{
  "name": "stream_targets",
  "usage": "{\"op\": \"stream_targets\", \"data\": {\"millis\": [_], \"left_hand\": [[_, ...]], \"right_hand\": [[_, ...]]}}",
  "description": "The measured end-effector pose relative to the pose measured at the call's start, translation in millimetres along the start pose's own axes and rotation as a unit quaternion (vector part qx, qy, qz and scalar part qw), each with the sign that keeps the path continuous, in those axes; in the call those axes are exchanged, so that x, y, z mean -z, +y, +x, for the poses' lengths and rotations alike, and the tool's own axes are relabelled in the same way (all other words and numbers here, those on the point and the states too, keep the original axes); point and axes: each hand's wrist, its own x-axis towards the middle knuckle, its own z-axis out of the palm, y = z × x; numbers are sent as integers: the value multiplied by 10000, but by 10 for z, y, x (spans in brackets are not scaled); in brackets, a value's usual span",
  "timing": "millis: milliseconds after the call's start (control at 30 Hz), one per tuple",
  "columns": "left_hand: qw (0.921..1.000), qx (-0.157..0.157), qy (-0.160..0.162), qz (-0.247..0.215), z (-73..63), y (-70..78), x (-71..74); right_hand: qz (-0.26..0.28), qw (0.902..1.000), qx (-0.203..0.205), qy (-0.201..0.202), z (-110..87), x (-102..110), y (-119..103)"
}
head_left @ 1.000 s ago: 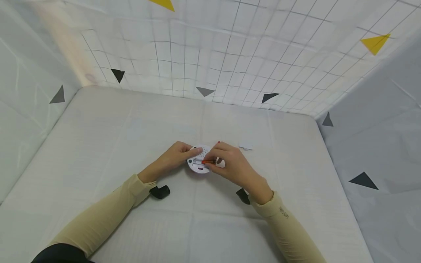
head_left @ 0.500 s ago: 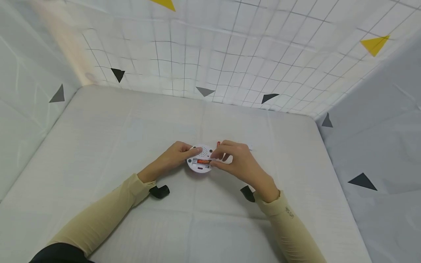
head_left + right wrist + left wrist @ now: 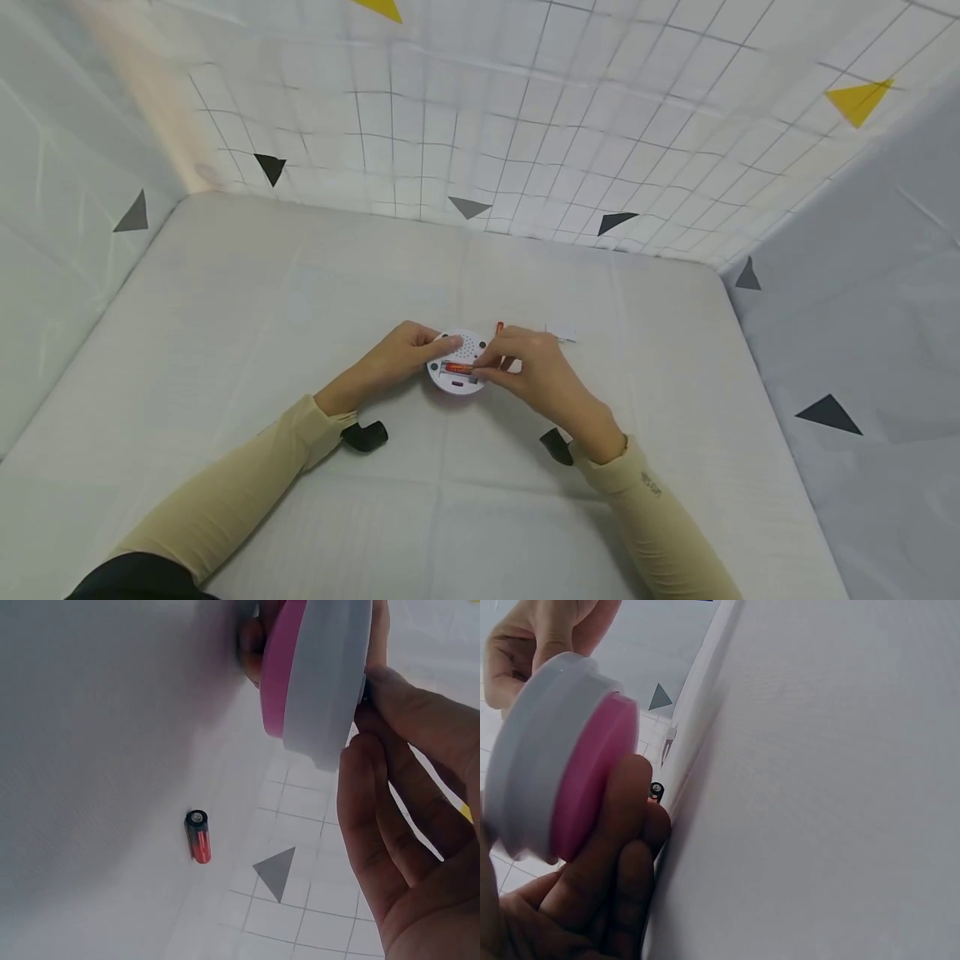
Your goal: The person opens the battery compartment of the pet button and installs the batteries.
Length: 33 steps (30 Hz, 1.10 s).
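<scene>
My left hand (image 3: 405, 354) holds a round white device (image 3: 450, 386) with its thumb on the upper face and its fingers beneath. The device's pink side (image 3: 596, 772) faces the table in the left wrist view. Its upper face shows speaker holes and a battery compartment. An orange-red battery (image 3: 456, 367) lies in that compartment. My right hand (image 3: 534, 367) pinches the battery's right end between thumb and fingers. A second battery (image 3: 199, 838), red and black, rests on the table beyond the right hand.
A small white battery cover (image 3: 562, 332) lies on the white-covered table (image 3: 375, 517), behind the right hand. White sheeting with grid lines (image 3: 510, 150) rises at the back, and plain sheeting stands at both sides.
The right hand first held the battery at the compartment, then drew slightly right, leaving it inside. Now its fingers are back at the battery's right end. The left hand has stayed put.
</scene>
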Motion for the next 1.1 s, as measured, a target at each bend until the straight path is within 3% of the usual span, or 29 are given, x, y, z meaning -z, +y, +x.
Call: {"op": "stream_targets", "data": {"millis": [467,700,1100], "left_hand": [[9999,-6,0,158,26,26,18],[9996,-56,68,253,16,51,26],[9998,-23,75,209,9,-19,9]], "right_hand": [[-411,9978,-505,139,2,-90,-75],[-962,9940,-414,319,3,-164,-125],[-775,9958,-428,214,-14,-179,-78]]}}
